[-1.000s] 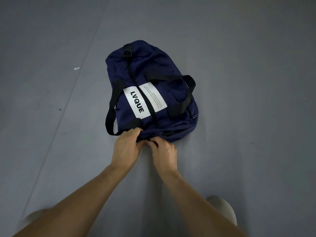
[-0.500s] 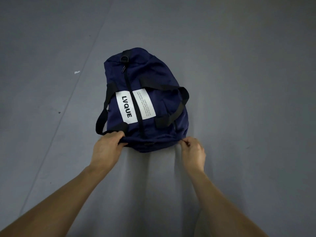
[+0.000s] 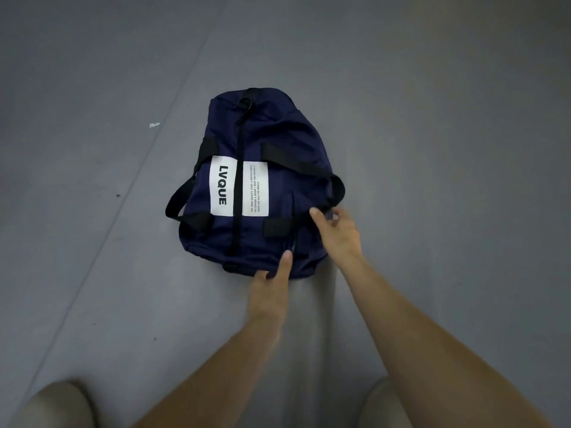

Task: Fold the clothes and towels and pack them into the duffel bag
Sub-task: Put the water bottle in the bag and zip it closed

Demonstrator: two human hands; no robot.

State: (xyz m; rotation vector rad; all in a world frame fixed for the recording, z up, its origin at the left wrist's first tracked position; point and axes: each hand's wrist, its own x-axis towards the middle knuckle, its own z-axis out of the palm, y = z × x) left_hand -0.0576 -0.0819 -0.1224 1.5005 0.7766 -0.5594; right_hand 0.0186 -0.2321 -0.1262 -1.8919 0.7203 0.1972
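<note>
- A grey floor (image 3: 92,288) is filling the whole view, with a thin seam (image 3: 129,193) running diagonally across its left part and a small white speck (image 3: 154,125) lying beyond the seam.
- A navy duffel bag (image 3: 278,193) is lying on the floor at the middle of the view, lengthwise away from the person, with its black zip (image 3: 238,180) running closed along the top.
- A white label (image 3: 223,189) reading LVQUE is sitting just left of the zip, and a second white patch with small print is sitting just right of it.
- One black strap (image 3: 180,203) is looping out over the bag's left side; the other strap (image 3: 309,166) is lying across its right side.
- The left hand (image 3: 270,291) is reaching to the bag's near end, its fingers (image 3: 285,265) lying straight and together, the tip of one touching the fabric.
- The right hand (image 3: 340,234) is hovering at the bag's right side by the strap, thumb out and fingers loosely bent and apart, gripping nothing; I cannot tell whether it is touching the strap.
- Two blurred beige shapes (image 3: 52,403) are showing at the bottom edge, one on each side of the forearms.
</note>
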